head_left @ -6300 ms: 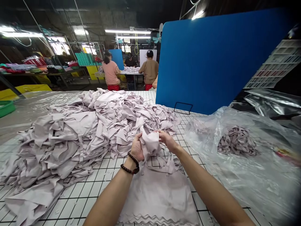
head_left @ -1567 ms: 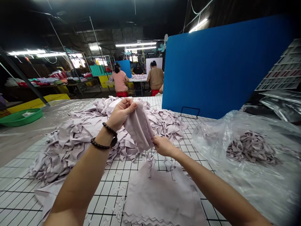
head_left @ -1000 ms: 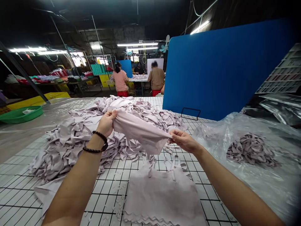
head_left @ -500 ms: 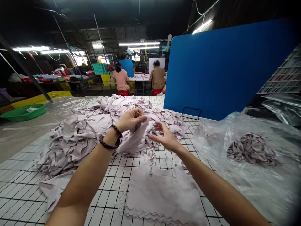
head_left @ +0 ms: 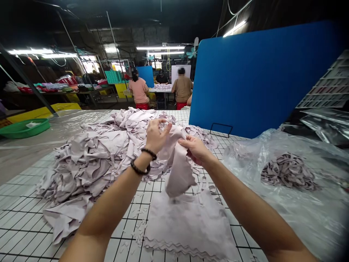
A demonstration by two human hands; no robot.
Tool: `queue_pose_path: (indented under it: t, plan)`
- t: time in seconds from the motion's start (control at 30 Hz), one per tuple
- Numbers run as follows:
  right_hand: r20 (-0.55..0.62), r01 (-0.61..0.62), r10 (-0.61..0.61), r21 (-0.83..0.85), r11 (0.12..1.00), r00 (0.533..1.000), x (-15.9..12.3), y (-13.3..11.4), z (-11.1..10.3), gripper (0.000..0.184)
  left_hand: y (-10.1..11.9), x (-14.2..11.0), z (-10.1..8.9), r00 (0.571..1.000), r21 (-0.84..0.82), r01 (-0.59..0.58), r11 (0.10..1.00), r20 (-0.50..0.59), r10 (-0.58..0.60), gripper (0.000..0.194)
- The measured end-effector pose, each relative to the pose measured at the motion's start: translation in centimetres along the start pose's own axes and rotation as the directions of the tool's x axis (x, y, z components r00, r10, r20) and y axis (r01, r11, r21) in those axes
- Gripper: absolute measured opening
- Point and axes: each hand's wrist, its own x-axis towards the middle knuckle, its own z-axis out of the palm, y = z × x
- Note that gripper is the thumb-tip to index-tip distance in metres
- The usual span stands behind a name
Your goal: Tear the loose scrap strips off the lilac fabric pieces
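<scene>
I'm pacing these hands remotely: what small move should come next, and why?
Probably close the left hand on the upper edge of the pale lilac garment: only the right hand appears to pinch it, the cloth hangs folded, and the left hand looks open.

Single head-worn view, facing forward and down, gridded table (head_left: 25, 226) close below, room receding beyond.

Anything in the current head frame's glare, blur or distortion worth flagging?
All in the head view: the tube lights burn out white; the clear plastic bag shows glare; the blue board looks stretched toward the dark right edge; the cloth in the right hand looks slightly soft at its lower end, possibly motion blur.
</scene>
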Motion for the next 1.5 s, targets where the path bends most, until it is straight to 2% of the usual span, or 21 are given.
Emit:
queue_pose_path:
  t: [0.07, 0.13, 0.23, 0.3, 0.4, 0.5, 0.57, 0.63, 0.7, 0.77, 0.87, 0.93, 0.97, 1.0, 1.03, 1.1, 1.17, 1.23, 1.33, 1.5]
  plan:
    - [-0.179, 0.034, -0.031, 0.012, 0.999, 0.983, 0.8, -0.3, 0.5, 0.03, 0.8, -3.9, 0.9, 0.993, 0.001, 0.009, 1.0, -0.12, -0.009, 0.028]
    - [-0.286, 0.097, -0.09, 0.011, 0.995, 0.954, 1.6, -0.5, 0.8, 0.05, 1.2, -8.5, 1.9, 0.995, 0.025, -0.029, 0.999, -0.096, 0.031, 0.039]
    - [-0.273, 0.181, -0.179, -0.02, 0.983, 0.945, 2.2, -0.7, 1.4, 0.077, 1.0, -13.7, 4.2, 0.996, 0.138, -0.087, 0.987, -0.025, 0.091, 0.062]
    - [-0.234, 0.211, -0.21, -0.021, 0.977, 0.949, 2.0, -1.0, 2.2, 0.078, 0.2, -14.9, 5.8, 0.993, 0.214, -0.078, 0.974, -0.069, 0.094, 0.066]
    - [-0.217, 0.215, -0.216, -0.027, 0.976, 0.952, 1.4, -1.7, 3.4, 0.058, -1.5, -13.6, 7.5, 0.966, 0.274, -0.035, 0.961, -0.236, 0.103, 0.058]
    - [-0.237, 0.175, -0.181, -0.044, 0.984, 0.955, 0.6, -2.5, 3.8, 0.037, -3.3, -11.2, 7.5, 0.924, 0.221, 0.065, 0.973, -0.381, 0.025, 0.044]
    - [-0.239, 0.174, -0.193, -0.098, 0.98, 0.952, 0.3, -3.0, 3.1, 0.033, -4.3, -10.1, 6.5, 0.94, 0.114, 0.154, 0.982, -0.323, -0.11, 0.029]
    - [-0.21, 0.188, -0.234, -0.218, 0.958, 0.949, 0.2, -3.3, 1.6, 0.04, -5.0, -9.5, 5.0, 0.96, 0.003, 0.227, 0.974, -0.167, -0.223, 0.017]
    - [-0.176, 0.162, -0.247, -0.391, 0.906, 0.953, 0.3, -3.7, -0.7, 0.05, -5.6, -8.9, 3.1, 0.965, -0.058, 0.255, 0.965, -0.044, -0.258, 0.017]
    - [-0.164, 0.085, -0.224, -0.594, 0.8, 0.961, 0.4, -4.1, -3.2, 0.049, -5.9, -7.9, 1.2, 0.966, -0.044, 0.259, 0.965, 0.013, -0.258, 0.022]
    - [-0.149, -0.029, -0.208, -0.87, 0.492, 0.967, 0.4, -4.9, -6.8, 0.023, -6.2, -5.3, -0.7, 0.963, 0.02, 0.236, 0.972, 0.129, -0.236, 0.026]
    - [-0.092, -0.025, -0.223, -0.958, 0.285, 0.971, 0.0, -5.5, -8.3, 0.012, -6.3, -3.5, -1.2, 0.959, -0.023, 0.202, 0.979, 0.208, -0.193, 0.025]
    - [-0.043, 0.01, -0.234, -0.975, 0.221, 0.971, -0.3, -5.8, -8.8, 0.012, -6.2, -2.7, -1.2, 0.955, -0.081, 0.203, 0.976, 0.236, -0.179, 0.026]
    - [0.013, 0.061, -0.237, -0.978, 0.198, 0.972, -0.7, -6.1, -9.2, 0.012, -6.2, -2.0, -1.2, 0.949, -0.155, 0.223, 0.962, 0.259, -0.179, 0.029]
    - [0.071, 0.12, -0.215, -0.968, 0.222, 0.974, -1.2, -6.3, -9.4, 0.012, -6.1, -1.5, -1.1, 0.94, -0.234, 0.264, 0.936, 0.279, -0.195, 0.035]
    - [0.149, 0.185, -0.12, -0.899, 0.397, 0.982, -2.1, -6.3, -9.9, 0.011, -6.0, -1.2, -0.8, 0.906, -0.372, 0.378, 0.848, 0.338, -0.256, 0.048]
    - [0.157, 0.124, -0.001, -0.777, 0.617, 0.988, -2.7, -5.9, -10.4, 0.015, -6.0, -1.5, -0.5, 0.851, -0.454, 0.495, 0.741, 0.424, -0.31, 0.053]
    - [0.127, 0.049, 0.052, -0.68, 0.732, 0.991, -3.1, -5.2, -11.0, 0.025, -6.1, -2.3, -0.2, 0.791, -0.481, 0.589, 0.649, 0.507, -0.342, 0.048]
    - [0.102, 0.032, 0.05, -0.676, 0.736, 0.994, -3.2, -3.8, -11.8, 0.036, -6.3, -3.5, 0.1, 0.736, -0.466, 0.659, 0.59, 0.559, -0.381, 0.043]
    - [0.151, 0.007, 0.137, -0.697, 0.717, 0.979, -3.4, -2.7, -12.7, 0.043, -6.4, -3.9, 0.1, 0.721, -0.447, 0.675, 0.588, 0.568, -0.396, 0.043]
